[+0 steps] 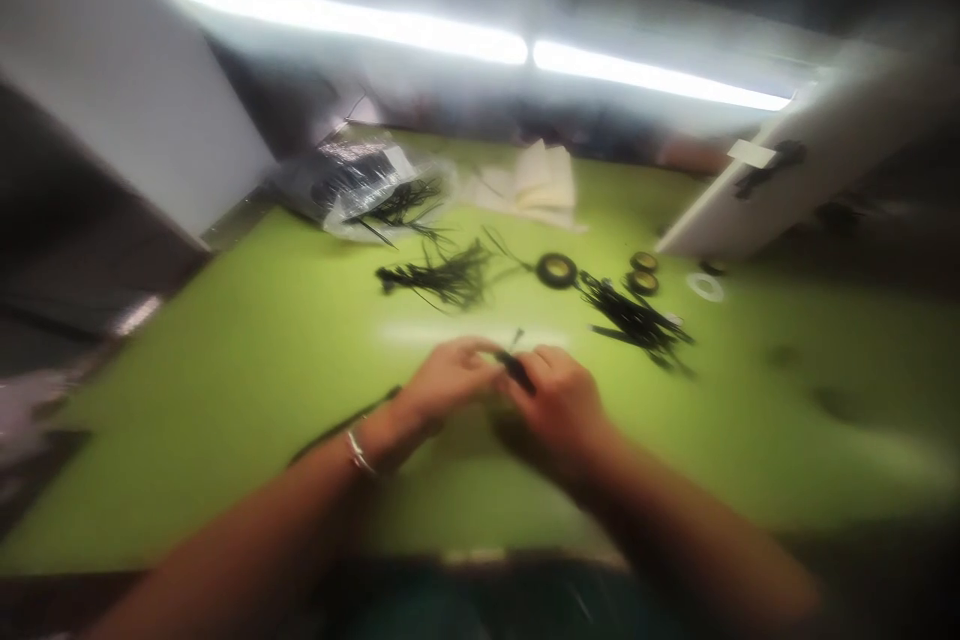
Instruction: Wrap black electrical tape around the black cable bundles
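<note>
Near the front middle of the green table, my two hands meet at a short black cable piece. My right hand is closed around it. The fingertips of my left hand pinch its far end. A small thin tip sticks up just beyond the fingers. Behind my left wrist, which wears a silver bracelet, a black strand lies on the table; whether it joins the held piece is hidden. Further back are a loose bundle of thin black cables and a denser black cable bundle.
A black tape roll lies between the bundles, with two smaller rolls and a white ring to the right. A clear plastic bag of black cables and pale papers lie behind. White panels flank the green table.
</note>
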Demonstrator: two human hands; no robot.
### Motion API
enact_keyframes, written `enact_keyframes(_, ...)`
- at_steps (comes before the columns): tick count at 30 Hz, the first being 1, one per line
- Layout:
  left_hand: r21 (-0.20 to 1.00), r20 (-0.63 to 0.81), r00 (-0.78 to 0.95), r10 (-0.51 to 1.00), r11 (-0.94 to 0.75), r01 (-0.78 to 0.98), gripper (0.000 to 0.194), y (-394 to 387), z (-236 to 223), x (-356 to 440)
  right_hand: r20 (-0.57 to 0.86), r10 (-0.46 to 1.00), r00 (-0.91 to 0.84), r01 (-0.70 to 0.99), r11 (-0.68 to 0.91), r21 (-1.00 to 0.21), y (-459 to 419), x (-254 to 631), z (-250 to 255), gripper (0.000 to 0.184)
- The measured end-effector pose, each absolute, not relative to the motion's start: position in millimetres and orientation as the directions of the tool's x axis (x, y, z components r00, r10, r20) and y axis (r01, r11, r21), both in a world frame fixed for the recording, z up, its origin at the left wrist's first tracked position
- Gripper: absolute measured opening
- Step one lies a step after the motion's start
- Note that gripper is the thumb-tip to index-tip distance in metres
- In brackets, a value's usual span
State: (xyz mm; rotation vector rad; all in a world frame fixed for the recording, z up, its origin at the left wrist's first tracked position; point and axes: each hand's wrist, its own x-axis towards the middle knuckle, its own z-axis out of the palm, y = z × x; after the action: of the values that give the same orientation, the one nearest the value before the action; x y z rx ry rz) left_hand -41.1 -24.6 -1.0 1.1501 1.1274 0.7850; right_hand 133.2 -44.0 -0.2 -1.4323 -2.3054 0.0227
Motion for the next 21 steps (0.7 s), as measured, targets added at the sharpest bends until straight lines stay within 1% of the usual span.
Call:
enact_keyframes(3,0.965,-0.254,0.293,0.922,0.223,0.135,0.040,-22.3,-2.9,-42.6,0.372,0.830,-0.416,0.847,0.502,-0.173,-44.3,133.4,-1.1,0.021)
enact_keyframes(5,0.964,-0.240,0.274,0.932,0.196,0.178,0.036,-21.7,-4.7,-42.9,0.378,0.819,-0.431,0.842,0.516,-0.159,-44.3,133.5,-1.0,0.021)
enact_keyframes(13,0.972,-0.184,0.220,0.958,0.145,0.183,0.028,-22.3,-10.1,-41.3,0.368,0.830,-0.419,0.830,0.514,-0.215,-44.6,134.6,-0.5,0.021)
enact_keyframes(18,0.973,-0.151,0.236,0.960,0.103,0.207,0.031,-21.8,-11.2,-41.9,0.381,0.823,-0.422,0.829,0.520,-0.204,-45.4,134.3,-0.7,0.020)
enact_keyframes(21,0.981,-0.107,0.247,0.963,0.062,0.184,0.026,-21.6,-13.4,-41.9,0.377,0.824,-0.424,0.827,0.522,-0.210,-46.3,133.7,0.4,0.020)
